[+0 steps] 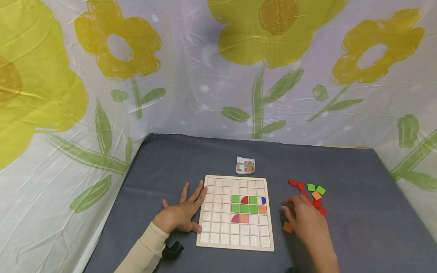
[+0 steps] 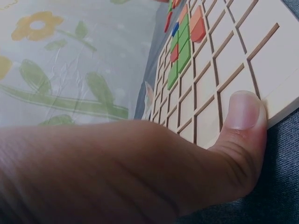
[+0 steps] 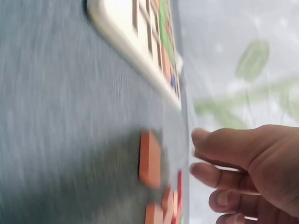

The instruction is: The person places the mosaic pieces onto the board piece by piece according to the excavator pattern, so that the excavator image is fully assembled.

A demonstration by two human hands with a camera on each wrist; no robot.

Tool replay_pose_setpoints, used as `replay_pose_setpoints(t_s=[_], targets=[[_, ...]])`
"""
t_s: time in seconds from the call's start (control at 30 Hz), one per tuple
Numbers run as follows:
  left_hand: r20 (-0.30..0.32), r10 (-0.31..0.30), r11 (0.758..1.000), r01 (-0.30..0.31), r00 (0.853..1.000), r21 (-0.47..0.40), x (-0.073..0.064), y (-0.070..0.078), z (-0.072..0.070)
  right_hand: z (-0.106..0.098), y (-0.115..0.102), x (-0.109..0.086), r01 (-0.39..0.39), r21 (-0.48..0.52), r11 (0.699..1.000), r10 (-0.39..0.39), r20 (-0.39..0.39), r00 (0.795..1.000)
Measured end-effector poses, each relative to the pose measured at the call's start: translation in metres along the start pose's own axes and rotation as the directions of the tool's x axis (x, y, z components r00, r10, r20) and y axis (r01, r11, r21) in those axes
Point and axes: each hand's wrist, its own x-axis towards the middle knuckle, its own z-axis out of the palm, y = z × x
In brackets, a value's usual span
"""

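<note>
A light wooden grid board [image 1: 224,238] lies flat, with green squares [image 1: 244,209], red quarter-round tiles [image 1: 235,218], orange squares [image 1: 244,218] and a blue half-round tile [image 1: 263,200] in its cells. My left hand [image 1: 181,214] rests at the board's left edge with fingers spread. In the left wrist view, its thumb [image 2: 244,112] presses on the board's near corner. To the right of the board my right hand [image 1: 307,223] hovers over loose tiles, fingers loosely bent. No tile shows between its thumb and fingertips. An orange square tile [image 1: 287,227] lies beside that hand, below its thumb.
Red tiles [image 1: 292,182], green squares [image 1: 321,190] and another orange square [image 1: 316,195] lie scattered beyond my right hand. A small printed pattern card [image 1: 245,165] sits behind the board. A black object [image 1: 172,251] is near my left wrist. Dark cloth [image 1: 362,227] covers the table.
</note>
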Motion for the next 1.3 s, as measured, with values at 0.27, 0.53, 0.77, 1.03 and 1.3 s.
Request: replay_pose_setpoints(t_s=[0.27,0.53,0.77,1.03,1.3], targets=[[0.007,-0.01,1.0,0.01,1.0,-0.002,0.0,-0.001,0.0,-0.014,0.037,-0.008,-0.1,0.003,0.995,0.1,0.032,0.994],[0.009,-0.011,1.0,0.011,1.0,-0.003,-0.001,-0.001,0.0,-0.014,0.044,-0.009,-0.113,0.006,0.994,0.113,0.062,0.992],[0.005,-0.003,1.0,0.003,1.0,-0.009,-0.001,-0.001,0.001,-0.009,0.036,-0.009,-0.108,0.047,0.993,0.104,0.091,0.99],[0.006,-0.007,1.0,0.007,1.0,-0.008,0.0,0.0,0.0,-0.003,0.027,-0.006,-0.104,0.014,0.994,0.102,0.098,0.99],[0.008,-0.007,1.0,0.007,1.0,-0.002,0.001,0.0,-0.001,0.004,0.016,-0.004,-0.077,0.0,0.997,0.076,0.087,0.993]])
